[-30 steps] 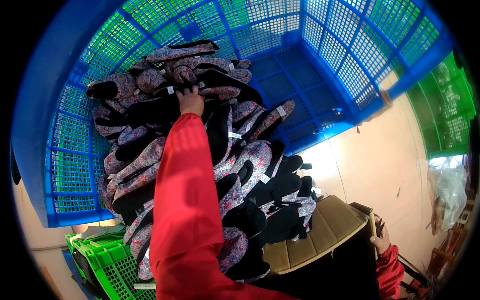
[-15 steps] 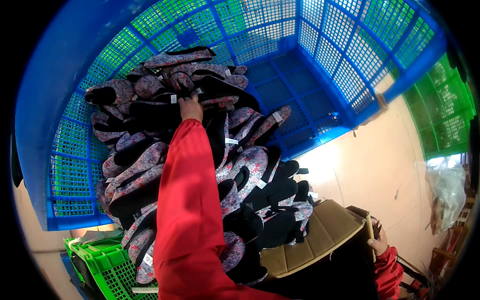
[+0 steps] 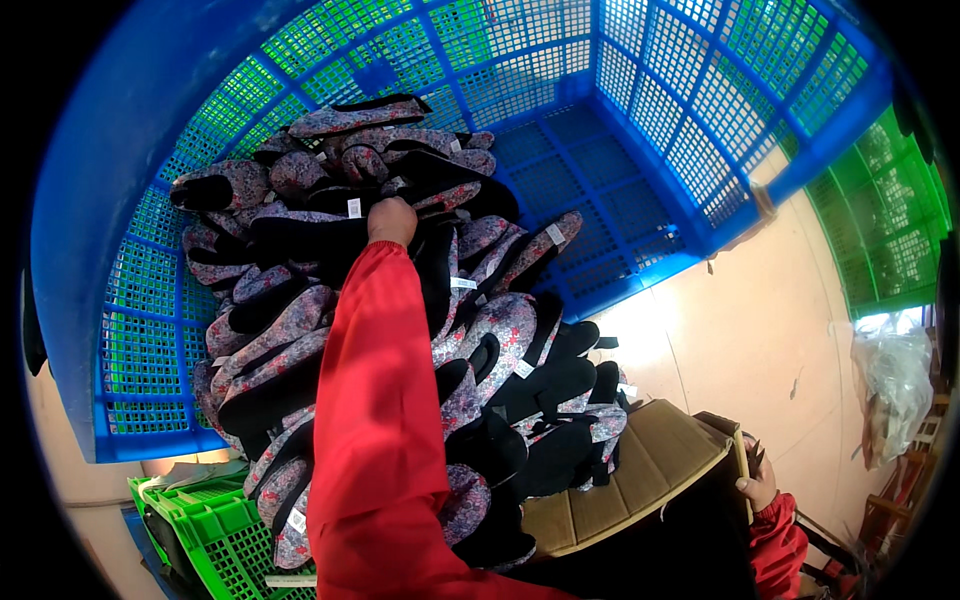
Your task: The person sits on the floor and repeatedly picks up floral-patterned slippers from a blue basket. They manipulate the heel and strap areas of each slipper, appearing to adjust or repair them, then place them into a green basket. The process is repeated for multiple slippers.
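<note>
A big heap of grey-and-red floral slippers (image 3: 500,335) with black soles and white tags fills the left side of a tilted blue crate (image 3: 620,190) and spills out over its near edge. My left hand (image 3: 391,221), in a red sleeve, is closed on a slipper (image 3: 310,232) in the upper part of the heap; its fingertips are hidden. At the lower right, my right hand (image 3: 757,484) grips the edge of a brown cardboard box (image 3: 640,470), fingers bent over its wall. Slippers lie against the box's far flap. The inside of the box is dark.
A green crate (image 3: 225,535) stands at the lower left, below the heap. Another green crate (image 3: 885,215) is at the far right. Near it hangs a clear plastic bag (image 3: 890,385), and pale floor (image 3: 745,340) shows between the blue crate and the box.
My left hand has turned and shifted slightly down and right, its fingers curling out of sight. The tagged slipper beside it has moved a little. My right hand stays on the box.
</note>
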Available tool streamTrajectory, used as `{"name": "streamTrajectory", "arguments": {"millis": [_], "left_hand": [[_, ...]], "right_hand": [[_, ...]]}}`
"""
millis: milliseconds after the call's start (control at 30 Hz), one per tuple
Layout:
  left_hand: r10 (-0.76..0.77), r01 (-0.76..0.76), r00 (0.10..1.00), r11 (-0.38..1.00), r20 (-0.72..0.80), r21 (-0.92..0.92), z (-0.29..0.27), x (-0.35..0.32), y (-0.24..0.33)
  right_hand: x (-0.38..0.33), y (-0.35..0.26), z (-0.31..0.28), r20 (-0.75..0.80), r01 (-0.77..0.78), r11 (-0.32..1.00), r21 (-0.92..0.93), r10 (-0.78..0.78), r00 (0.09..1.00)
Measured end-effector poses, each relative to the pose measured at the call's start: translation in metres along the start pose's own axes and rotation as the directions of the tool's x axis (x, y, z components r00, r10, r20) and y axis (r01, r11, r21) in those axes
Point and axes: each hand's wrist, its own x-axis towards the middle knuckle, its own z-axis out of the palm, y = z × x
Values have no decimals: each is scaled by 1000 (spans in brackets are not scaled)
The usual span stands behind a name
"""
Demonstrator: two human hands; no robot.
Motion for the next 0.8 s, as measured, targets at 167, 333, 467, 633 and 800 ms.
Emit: {"name": "streamTrajectory", "arguments": {"millis": [167, 333, 467, 633, 800], "left_hand": [[-158, 141, 983, 977, -98, -162, 13, 4, 0], [-149, 142, 982, 988, -120, -67, 24, 7, 11], [-58, 58, 992, 998, -113, -6, 27, 5, 2], [162, -157, 985, 984, -56, 79, 7, -7, -3], [441, -441, 897, 897, 31, 10, -53, -34, -13]], "right_hand": [[-1, 5, -3, -6, 2, 1000, -1, -2, 1000], [0, 1, 0, -6, 9, 1000, -16, -9, 1000], [0, 4, -3, 8, 3, 1000, -14, -3, 1000], [-1, 2, -3, 15, -5, 1000, -16, 5, 1000], [-2, 3, -2, -6, -17, 1000, 21, 17, 1000]]}}
